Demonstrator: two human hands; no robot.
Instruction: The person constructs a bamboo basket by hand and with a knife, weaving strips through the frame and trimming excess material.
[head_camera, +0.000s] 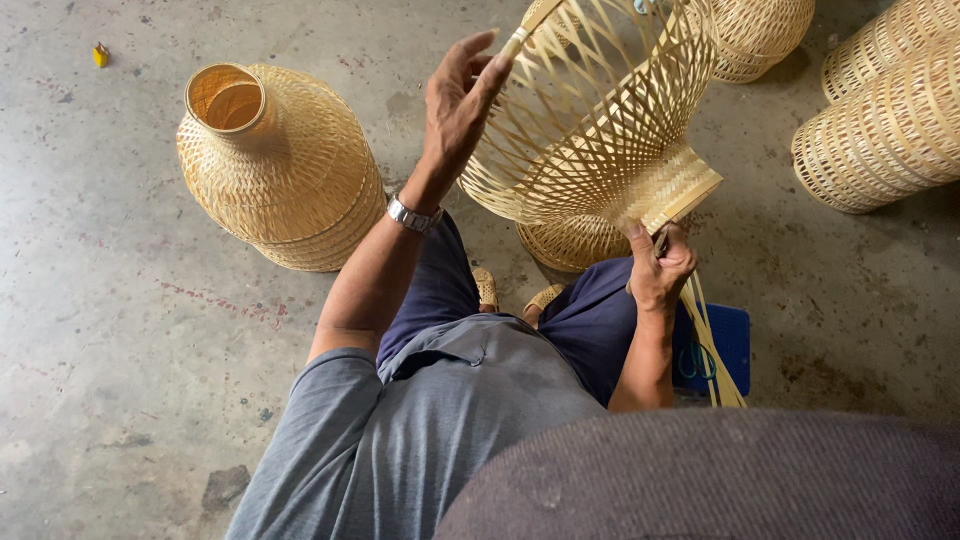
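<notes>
An open-weave bamboo shade (590, 120) is held up over my lap, tilted, with its tightly woven neck (670, 190) pointing right. My left hand (458, 100), with a metal watch on the wrist, grips the shade's wide rim at the top, fingers stretched along it. Just under the neck, my right hand (657, 265) is closed around loose bamboo strips (715, 365) and a thin dark object I cannot identify. The strips trail down past my right knee.
A stack of finished bell-shaped bamboo shades (285, 175) stands on the concrete floor at left. More shades lie at top right (880, 125) and top centre (755, 35), and one sits below the held shade (575, 245). A blue flat object (730, 340) lies by my right leg.
</notes>
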